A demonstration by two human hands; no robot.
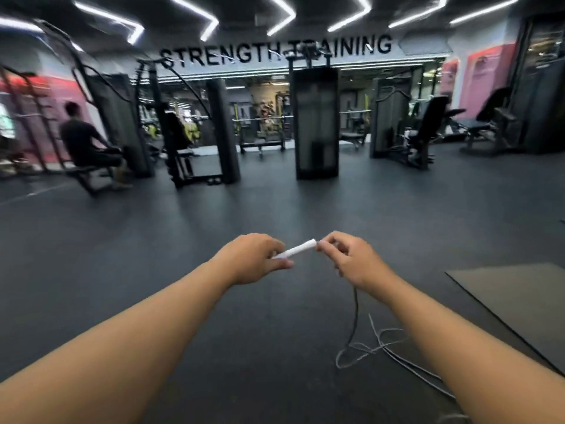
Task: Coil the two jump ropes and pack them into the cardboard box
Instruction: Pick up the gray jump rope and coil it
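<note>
Both arms reach forward over a dark gym floor. My left hand point(255, 258) grips the near end of a white jump rope handle point(298, 248), which points up and to the right. My right hand point(348, 260) pinches at the handle's far tip, where the cord comes out. A thin grey cord point(355, 313) hangs from below my right hand and lies in loose tangled loops point(371, 347) on the floor, partly hidden under my right forearm. No cardboard box shows in view.
A grey floor mat point(519, 301) lies at the right. Black weight machines point(316, 123) and benches stand across the far floor. A person point(82, 142) sits on a machine at the far left.
</note>
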